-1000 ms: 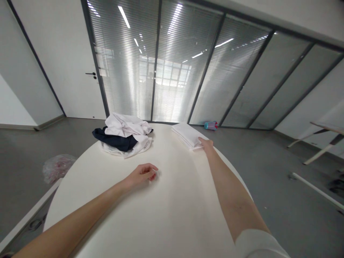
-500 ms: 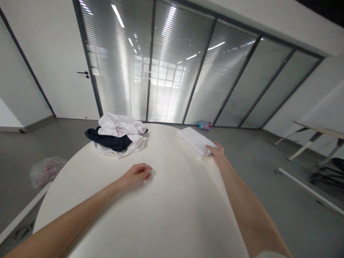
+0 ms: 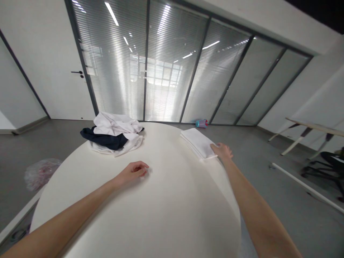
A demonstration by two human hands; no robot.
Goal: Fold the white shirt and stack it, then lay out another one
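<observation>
A folded white cloth (image 3: 198, 143), several layers thick, lies at the far right edge of the round white table (image 3: 172, 211). My right hand (image 3: 223, 150) is at its right side, thumb side touching or just beside the edge, fingers spread and not wrapped round it. My left hand (image 3: 134, 170) rests low over the middle of the table, fingers loosely curled with a gap to the thumb and nothing visible in them. Beyond it, at the far left, sits a crumpled heap of a whitish garment (image 3: 115, 123) and a dark navy garment (image 3: 107, 139).
A clear plastic bag (image 3: 41, 173) with reddish contents is on the floor at the left. A blue and red patterned item (image 3: 201, 123) lies by the glass partition. At the right stand a wooden-topped table (image 3: 317, 126) and a black chair base (image 3: 324, 170).
The folded cloth has shifted slightly right towards the table edge. My right hand has loosened from it and moved a little right. The view has turned slightly; my left hand stays put.
</observation>
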